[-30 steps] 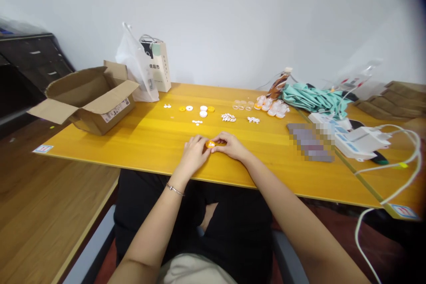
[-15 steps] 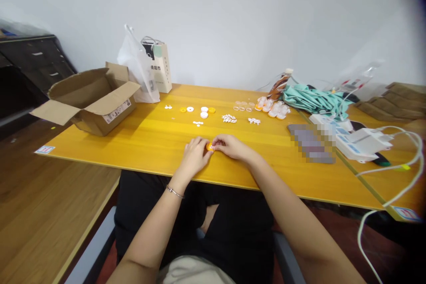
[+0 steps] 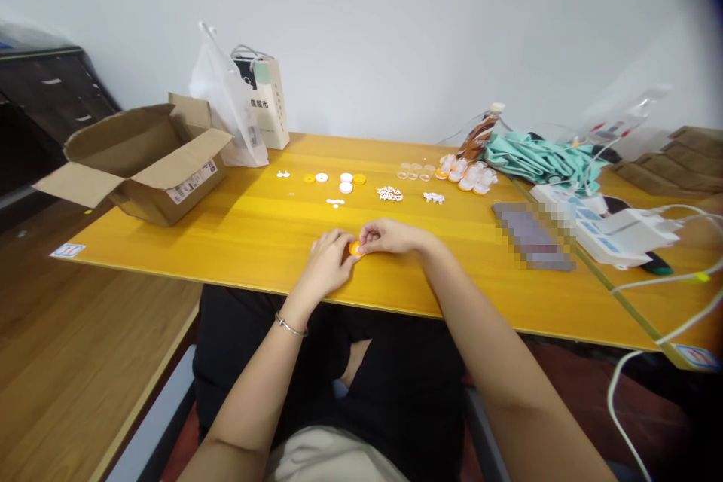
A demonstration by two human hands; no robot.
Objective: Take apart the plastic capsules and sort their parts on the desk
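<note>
The person sits close to the desk [image 3: 242, 241], both hands brought together near its front edge over one small orange round piece [image 3: 353, 247]. The left hand [image 3: 324, 262] has its fingers and thumb closed on the piece from the left side. The right hand [image 3: 392, 235] comes in from the other side, its fingertips bunched against the piece's pale middle; I can't tell whether they grip it or something tiny on it. Just beyond lie a few white dots [image 3: 335, 202], then white discs [image 3: 346, 187] beside a yellow disc [image 3: 359, 179], and, more to the right, a heap of little white parts [image 3: 390, 194]. Clear rings [image 3: 416, 172] sit behind that heap, near some orange-based clear pieces [image 3: 468, 175]. Over on the left stands an open cardboard box [image 3: 186, 184].
</note>
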